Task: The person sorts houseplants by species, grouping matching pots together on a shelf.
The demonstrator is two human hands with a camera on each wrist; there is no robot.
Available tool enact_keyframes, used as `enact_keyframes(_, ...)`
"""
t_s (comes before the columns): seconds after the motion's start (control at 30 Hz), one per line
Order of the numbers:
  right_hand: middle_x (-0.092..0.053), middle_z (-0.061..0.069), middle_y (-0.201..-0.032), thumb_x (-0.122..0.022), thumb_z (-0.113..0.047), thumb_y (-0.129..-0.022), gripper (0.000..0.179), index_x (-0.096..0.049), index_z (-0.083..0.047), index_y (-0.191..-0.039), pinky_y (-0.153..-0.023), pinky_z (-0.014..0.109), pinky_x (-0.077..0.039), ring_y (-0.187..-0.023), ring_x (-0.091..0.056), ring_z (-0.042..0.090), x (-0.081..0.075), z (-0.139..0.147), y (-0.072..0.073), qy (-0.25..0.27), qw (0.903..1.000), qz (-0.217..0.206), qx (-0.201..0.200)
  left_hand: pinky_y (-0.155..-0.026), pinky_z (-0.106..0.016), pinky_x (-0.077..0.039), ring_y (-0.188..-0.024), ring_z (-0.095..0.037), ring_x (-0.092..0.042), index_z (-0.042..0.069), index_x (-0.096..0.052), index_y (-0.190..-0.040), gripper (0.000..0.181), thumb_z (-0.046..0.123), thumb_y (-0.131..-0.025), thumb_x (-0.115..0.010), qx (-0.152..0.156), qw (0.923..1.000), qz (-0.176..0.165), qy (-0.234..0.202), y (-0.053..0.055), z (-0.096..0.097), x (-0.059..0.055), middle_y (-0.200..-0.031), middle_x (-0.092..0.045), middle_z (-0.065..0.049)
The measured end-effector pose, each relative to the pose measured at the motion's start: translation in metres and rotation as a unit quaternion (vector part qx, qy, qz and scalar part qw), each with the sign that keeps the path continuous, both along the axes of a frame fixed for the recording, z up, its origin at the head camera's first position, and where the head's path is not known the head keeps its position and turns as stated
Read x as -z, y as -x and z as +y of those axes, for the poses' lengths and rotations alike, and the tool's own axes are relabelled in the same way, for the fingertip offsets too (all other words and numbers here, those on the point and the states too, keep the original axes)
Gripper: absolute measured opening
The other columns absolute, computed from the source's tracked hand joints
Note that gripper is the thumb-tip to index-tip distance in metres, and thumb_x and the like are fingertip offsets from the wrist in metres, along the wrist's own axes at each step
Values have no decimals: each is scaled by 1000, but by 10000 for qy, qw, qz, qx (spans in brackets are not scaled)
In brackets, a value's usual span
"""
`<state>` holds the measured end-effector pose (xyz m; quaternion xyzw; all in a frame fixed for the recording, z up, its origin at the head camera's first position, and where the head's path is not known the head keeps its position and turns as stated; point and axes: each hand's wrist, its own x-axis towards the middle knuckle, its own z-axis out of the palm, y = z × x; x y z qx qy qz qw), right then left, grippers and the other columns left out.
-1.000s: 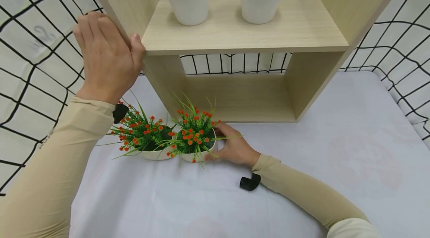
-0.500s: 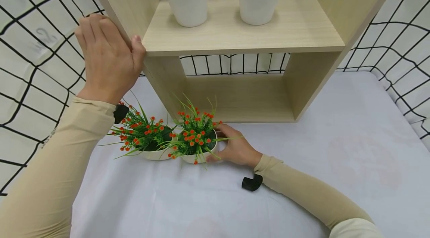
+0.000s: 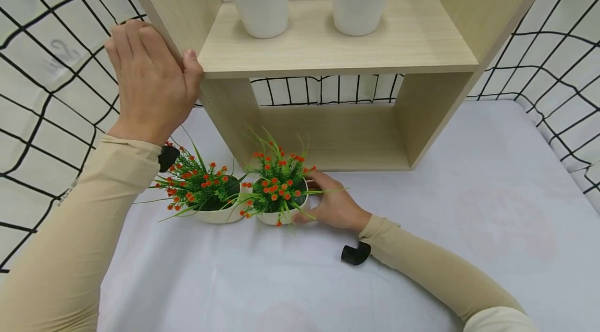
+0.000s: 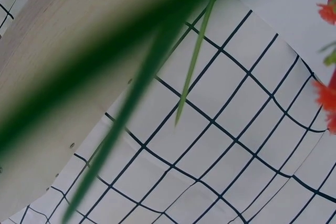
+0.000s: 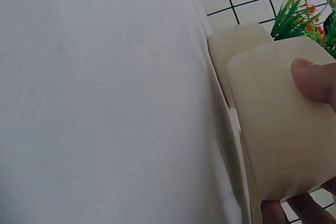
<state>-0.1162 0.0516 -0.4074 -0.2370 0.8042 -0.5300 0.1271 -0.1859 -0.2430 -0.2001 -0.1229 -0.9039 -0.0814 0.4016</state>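
Flowerpot (image 5: pixel 278 114) in front of shelf (image 3: pixel 337 56), towards its left end, clamped in fingers of right hand (image 3: pixel 337 208); left hand (image 3: pixel 152 79), fingers clasped on shelf's left side. Apparently at positioning step; next likely calls for level settling, then release.

Cream pot (image 3: pixel 269 219), upright, with orange-red flowers (image 3: pixel 275 189), near the lower-left corner of the pale wooden shelf (image 3: pixel 337 56)

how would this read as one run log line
left hand holds shelf unit | right hand holds right flowerpot | left flowerpot on white cloth | white pots on shelf unit
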Motion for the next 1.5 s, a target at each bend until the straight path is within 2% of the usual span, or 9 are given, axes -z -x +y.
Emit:
enact_keyframes(0.43,-63,7,-139,-95,-19,-68,82,-57,-17,-140,-110,43,-51,-128,-66,29,-6,13,4,-15,9998,-32,211,-100,-55,-19,-112,-48,-31,-13,-39,-119,55,39,-102,-31,39,9999,116,-61,2,-1,2,-118,-42,-34)
enact_keyframes(0.67,-64,7,-139,-95,-19,-68,84,-56,-19,-142,-110,45,-51,-128,-67,29,-12,23,5,53,9996,40,277,-99,-53,-17,-112,-47,-29,-12,-38,-121,57,41,-102,-29,1,10000,-51,-9,1,0,-1,-119,-40,-33)
enact_keyframes(1.0,-61,13,-139,-89,-8,-72,76,-56,-11,-141,-111,42,-50,-127,-65,33,-14,38,13,338,9982,80,482,-100,-53,-17,-112,-48,-29,-13,-38,-121,57,41,-102,-30,-15,10000,-41,-10,1,-1,0,-118,-40,-34)
enact_keyframes(1.33,-57,19,-142,-84,-5,-77,72,-52,-2,-141,-115,48,-47,-133,-58,37,-17,59,22,321,9969,107,706,-101,-53,-17,-113,-47,-29,-12,-38,-121,57,41,-102,-29,9,10000,-40,-9,2,0,0,-118,-40,-33)
enact_keyframes(1.4,-57,20,-141,-85,-6,-77,73,-51,-1,-141,-115,47,-46,-133,-59,37,-19,63,24,335,9965,2,763,-101,-53,-17,-113,-47,-29,-12,-38,-121,57,40,-102,-30,11,10000,-12,-25,2,0,1,-118,-40,-33)
enact_keyframes(1.5,-55,19,-142,-87,-6,-76,78,-48,-3,-144,-114,38,-47,-133,-60,36,-22,70,28,429,9954,-226,827,-101,-54,-18,-114,-48,-30,-13,-38,-121,57,40,-102,-30,-1,10000,-14,-28,2,0,1,-118,-40,-33)
